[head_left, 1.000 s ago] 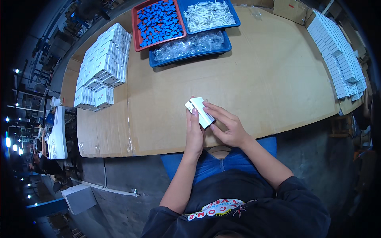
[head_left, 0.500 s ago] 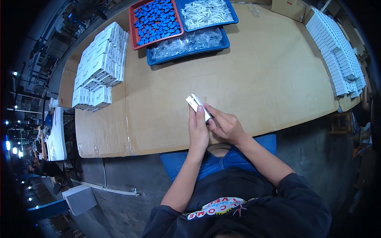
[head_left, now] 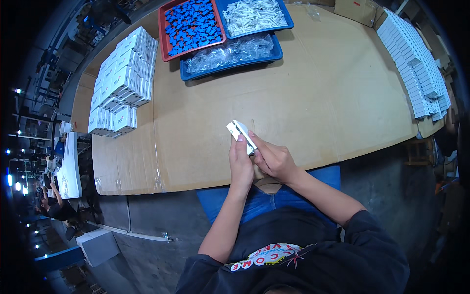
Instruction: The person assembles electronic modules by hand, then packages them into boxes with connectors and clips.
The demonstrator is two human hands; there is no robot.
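Above the near part of the cardboard-covered table I hold a small white box [head_left: 233,129], tilted, its far end pointing up and left. A dark gap runs along it between a narrow left part and a white flap or panel on the right; which it is I cannot tell. My left hand [head_left: 241,164] is closed around the box's lower left side, thumb on top. My right hand [head_left: 276,160] grips the right panel near its lower end with fingers bent. What lies inside the gap is too small to make out.
Stacked white boxes [head_left: 122,81] stand at the left. At the back are a red tray [head_left: 163,46] of blue pieces, a blue tray [head_left: 289,22] of white sticks and another blue tray [head_left: 196,74] of clear plastic bags. More small white boxes [head_left: 416,66] are piled at the right.
The box has shifted slightly left and down with both hands. The gap between its two parts looks longer and wider, and the right panel stands more upright.
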